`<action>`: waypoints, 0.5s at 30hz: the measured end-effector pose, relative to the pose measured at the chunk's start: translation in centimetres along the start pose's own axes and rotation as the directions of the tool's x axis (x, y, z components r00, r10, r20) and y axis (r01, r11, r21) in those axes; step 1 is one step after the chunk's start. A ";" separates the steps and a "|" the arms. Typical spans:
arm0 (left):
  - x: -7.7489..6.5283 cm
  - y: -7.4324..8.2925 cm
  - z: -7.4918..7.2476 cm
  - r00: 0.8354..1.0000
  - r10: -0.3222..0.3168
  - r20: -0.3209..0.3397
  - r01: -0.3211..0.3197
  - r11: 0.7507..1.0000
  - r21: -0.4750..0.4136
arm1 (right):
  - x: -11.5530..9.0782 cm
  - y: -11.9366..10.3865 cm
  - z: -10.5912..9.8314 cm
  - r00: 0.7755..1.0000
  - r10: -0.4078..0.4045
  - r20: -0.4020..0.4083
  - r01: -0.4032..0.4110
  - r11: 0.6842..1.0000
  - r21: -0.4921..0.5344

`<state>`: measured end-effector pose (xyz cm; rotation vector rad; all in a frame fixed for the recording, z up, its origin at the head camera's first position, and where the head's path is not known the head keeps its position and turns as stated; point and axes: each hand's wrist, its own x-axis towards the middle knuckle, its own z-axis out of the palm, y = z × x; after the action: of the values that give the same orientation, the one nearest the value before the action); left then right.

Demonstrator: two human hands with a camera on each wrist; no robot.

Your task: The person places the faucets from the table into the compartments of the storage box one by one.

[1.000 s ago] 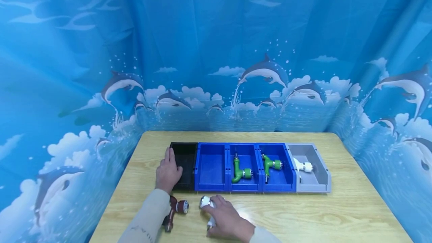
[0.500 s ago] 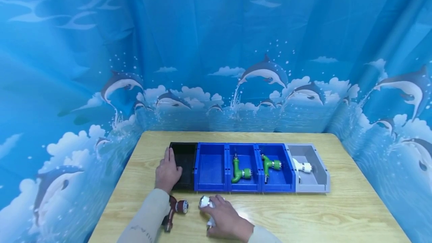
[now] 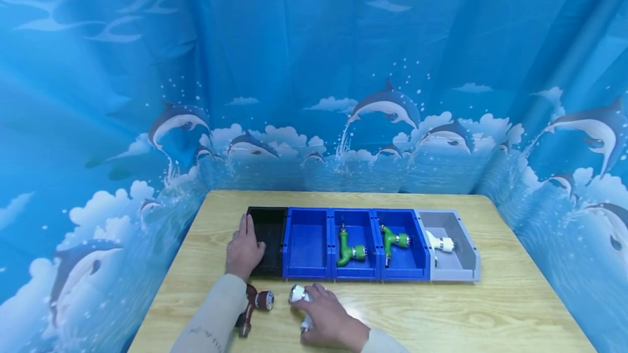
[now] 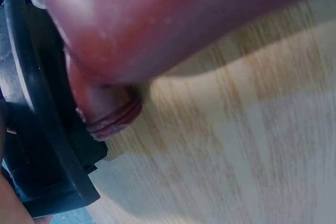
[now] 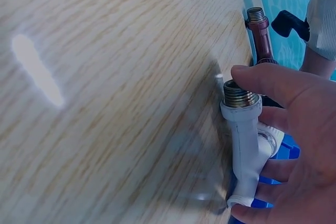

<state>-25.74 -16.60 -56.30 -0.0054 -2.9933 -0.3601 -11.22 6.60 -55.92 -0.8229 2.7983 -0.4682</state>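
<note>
My left hand [image 3: 243,249] rests on the left wall of the black bin [image 3: 269,274], fingers extended along the rim and thumb over the inside. Below that wrist, a dark red faucet [image 3: 251,306] lies on the table, partly hidden by the sleeve; the left wrist view shows its red body [image 4: 136,24] close beside the bin. My right hand [image 3: 327,315] holds a white faucet [image 3: 299,293] on the table in front of the bins. In the right wrist view the thumb is at the threaded end of the white faucet [image 5: 245,140], with fingers curled along its far side.
Right of the black bin stand several joined bins: a bare blue bin [image 3: 308,249], two blue ones each with a green faucet [image 3: 345,244], [image 3: 388,238], and a grey bin [image 3: 456,274] with a white faucet [image 3: 444,243]. A dolphin-print curtain [image 3: 314,70] surrounds the wooden table [image 3: 466,315].
</note>
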 end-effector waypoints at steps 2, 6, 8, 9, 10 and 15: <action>0.0 0.0 -0.1 1.000 -0.004 0.001 0.004 1.000 0.000 | -0.1 0.0 0.0 1.000 0.000 -0.007 0.000 1.000 0.000; 0.0 0.1 0.0 1.000 -0.011 0.007 0.011 1.000 -0.001 | -0.2 -0.1 0.0 1.000 -0.014 -0.024 0.013 1.000 -0.009; 0.0 0.1 0.0 1.000 -0.013 0.006 0.013 1.000 0.002 | -0.2 -0.1 -0.1 0.999 -0.019 -0.027 0.019 1.000 -0.009; 0.0 0.2 0.0 1.000 -0.014 0.005 0.014 1.000 0.002 | -0.2 -0.2 -0.1 0.999 -0.021 -0.028 0.021 1.000 -0.008; 0.0 0.2 0.0 1.000 -0.015 0.005 0.015 1.000 0.002 | -0.2 -0.2 -0.2 0.999 -0.021 -0.026 0.021 1.000 -0.004; -0.1 0.2 -0.1 1.000 -0.016 0.008 0.016 1.000 -0.006 | -0.4 -0.2 -0.4 0.999 -0.027 -0.019 0.027 1.000 0.001</action>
<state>-25.63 -16.41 -56.13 0.0161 -3.0017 -0.3717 -10.93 6.72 -55.44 -0.8620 2.8077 -0.4845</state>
